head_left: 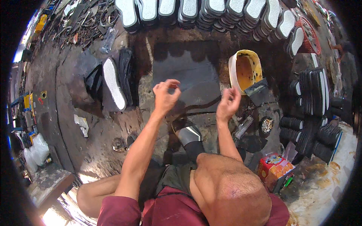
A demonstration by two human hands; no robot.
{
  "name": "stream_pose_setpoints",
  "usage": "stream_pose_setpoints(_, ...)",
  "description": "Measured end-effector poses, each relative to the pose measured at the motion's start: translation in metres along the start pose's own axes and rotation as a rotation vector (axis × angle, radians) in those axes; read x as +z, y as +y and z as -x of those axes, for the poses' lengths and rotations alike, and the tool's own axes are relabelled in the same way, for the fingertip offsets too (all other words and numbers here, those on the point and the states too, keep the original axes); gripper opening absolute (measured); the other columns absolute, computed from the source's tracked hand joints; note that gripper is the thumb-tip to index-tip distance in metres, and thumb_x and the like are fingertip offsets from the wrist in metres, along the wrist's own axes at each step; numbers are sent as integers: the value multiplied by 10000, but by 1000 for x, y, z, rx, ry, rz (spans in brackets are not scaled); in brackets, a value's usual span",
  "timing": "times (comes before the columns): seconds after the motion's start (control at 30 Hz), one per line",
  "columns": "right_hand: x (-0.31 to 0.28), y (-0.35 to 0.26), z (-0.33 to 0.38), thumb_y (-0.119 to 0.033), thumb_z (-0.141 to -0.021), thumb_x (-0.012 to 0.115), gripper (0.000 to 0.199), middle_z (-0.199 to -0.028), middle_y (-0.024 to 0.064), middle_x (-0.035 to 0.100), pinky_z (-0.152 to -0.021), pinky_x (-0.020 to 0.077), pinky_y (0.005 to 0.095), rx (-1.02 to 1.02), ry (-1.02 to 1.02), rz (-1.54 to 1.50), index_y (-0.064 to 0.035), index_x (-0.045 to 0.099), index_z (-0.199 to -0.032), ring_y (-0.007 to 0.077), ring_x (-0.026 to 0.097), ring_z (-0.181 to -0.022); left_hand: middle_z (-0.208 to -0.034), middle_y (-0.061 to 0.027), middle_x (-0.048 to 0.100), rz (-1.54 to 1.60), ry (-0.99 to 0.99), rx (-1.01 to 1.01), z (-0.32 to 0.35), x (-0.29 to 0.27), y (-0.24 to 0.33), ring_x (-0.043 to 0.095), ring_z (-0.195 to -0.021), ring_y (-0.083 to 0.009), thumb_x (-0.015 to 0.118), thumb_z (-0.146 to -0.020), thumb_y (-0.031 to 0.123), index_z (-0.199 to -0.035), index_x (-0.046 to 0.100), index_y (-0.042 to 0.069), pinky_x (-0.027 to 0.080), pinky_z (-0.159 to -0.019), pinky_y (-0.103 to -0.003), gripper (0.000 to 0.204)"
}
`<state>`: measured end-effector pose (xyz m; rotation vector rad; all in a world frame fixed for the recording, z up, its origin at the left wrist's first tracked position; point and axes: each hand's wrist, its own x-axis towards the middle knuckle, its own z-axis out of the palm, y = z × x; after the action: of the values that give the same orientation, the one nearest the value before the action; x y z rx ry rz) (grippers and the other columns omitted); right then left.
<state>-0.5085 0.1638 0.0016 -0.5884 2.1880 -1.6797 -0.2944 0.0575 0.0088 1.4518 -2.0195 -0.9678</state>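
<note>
On the left, a white-faced sole-shaped piece (114, 84) lies lengthwise beside a stack of dark pieces (127, 73) on the worn floor (71, 132). To handle it well, I would take it by the edges, since a pale face would likely mark easily.

Next comes the left hand (165, 98), raised by the near left part of a dark square sheet (186, 69). Its fingers curl toward the thumb with a gap between, and nothing shows in them. The sheet lies flat in front of the person, below the long row of white-topped stacks (188, 9); a flat, steady surface like this probably serves best with both wrists kept off it.

Right of the sheet's near edge is the right hand (227, 105), its fingers bent close together and slightly blurred; I cannot tell whether they pinch something small. Just beyond them stands an open yellow tub (232, 71) with amber stuff inside, and a flat dark piece (257, 92) leans at its near right side. A light touch here seems wise, as a knock could tip the tub.

Farther right, dark soles with white faces (313, 92) stand packed on edge.
</note>
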Motion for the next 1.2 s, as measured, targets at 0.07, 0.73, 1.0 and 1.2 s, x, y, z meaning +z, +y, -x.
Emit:
stream_pose_setpoints(0.07,-6,7,1,-190,-987,695,411,-1150,98,639,-763,545,316,111,133,-104,-16,599,-1347,179,616,-999,-1110,-100,737,215,-17,-16,-2,-20,1,671,-1129,-286,812,-806,163,-1153,735,117,481,-1041,-430,358)
stream_pose_setpoints(0.73,-7,-89,-13,-117,-781,910,959,-1478,167,514,-1118,451,380,385,-743,-507,12,358,-1554,268,526,-1337,-1347,-132,671,1277,-245,-913,44,-84,67,679,-1163,-228,636,-1028,378,-1447,549,-33,562,-1008,-417,593)
stream_pose_setpoints(1.0,22,-112,-27,-143,-809,880,1003,-1573,228,414,-1176,372,425,34,-553,-142,6,283,-1601,329,456,-1419,-1256,-70,706,1426,-250,-609,36,-79,69,690,-1073,-150,681,-1014,169,-1400,589,-8,580,-908,-311,434)
stream_pose_setpoints(1.2,5,-124,8,-138,-860,790,561,-1409,226,622,-1170,413,461,-1179,-993,420,9,631,-1378,372,551,-1372,-1010,32,709,1416,-136,-633,28,-79,56,630,-807,-79,680,-1026,281,-1270,677,102,496,-676,-245,303)
